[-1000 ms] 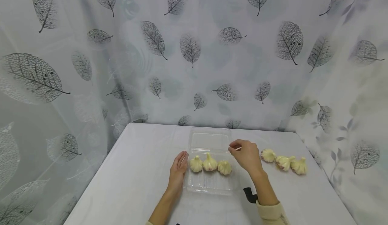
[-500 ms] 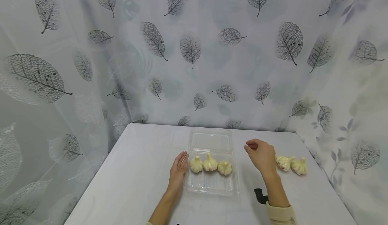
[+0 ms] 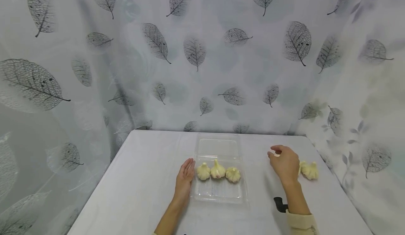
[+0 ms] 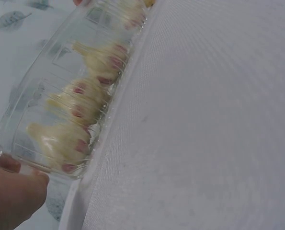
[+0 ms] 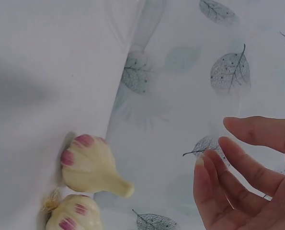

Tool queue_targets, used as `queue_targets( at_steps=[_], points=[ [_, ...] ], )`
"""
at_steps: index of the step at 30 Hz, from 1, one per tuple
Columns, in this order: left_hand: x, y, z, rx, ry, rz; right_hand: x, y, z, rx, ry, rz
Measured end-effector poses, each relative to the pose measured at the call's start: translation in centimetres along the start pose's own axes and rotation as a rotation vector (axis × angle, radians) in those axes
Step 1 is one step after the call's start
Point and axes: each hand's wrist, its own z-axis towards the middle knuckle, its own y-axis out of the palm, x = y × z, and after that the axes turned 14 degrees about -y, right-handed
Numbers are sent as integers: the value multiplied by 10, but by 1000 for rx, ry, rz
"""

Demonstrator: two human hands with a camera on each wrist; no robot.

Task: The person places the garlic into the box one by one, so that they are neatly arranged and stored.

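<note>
A clear plastic clamshell box (image 3: 219, 194) lies with its lid folded back, three garlic bulbs (image 3: 217, 170) in a row inside it. Along its left side rests my left hand (image 3: 184, 177), fingers straight; the left wrist view has the thumb (image 4: 22, 191) at the box's end. My right hand (image 3: 285, 163) hovers right of the box, fingers loosely bent and holding nothing. Beside it, loose garlic bulbs (image 3: 310, 171) sit on the table, partly hidden by the hand. Two purple-marked bulbs (image 5: 92, 165) show below and left of the fingers in the right wrist view.
The box stands on a white-covered table (image 3: 142, 178). A curtain (image 3: 215, 69) with a leaf print hangs behind the table and along its sides. A black curved piece (image 3: 280, 205) juts out at the right wrist.
My right hand has moved right, from the box's right edge to the loose bulbs, now covering some of them. The left hand has stayed at the box, and the bulbs in it have not moved.
</note>
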Motion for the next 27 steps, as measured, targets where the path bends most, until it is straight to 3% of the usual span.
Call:
queue_targets(
  at_steps=[16,27],
  points=[
    [-1,1,2,9,-2,-2,39,-2,-3,-101,107,-26],
    [-5,2,3,18,-13,-16,55,1,-4,-141,109,-38]
  ],
)
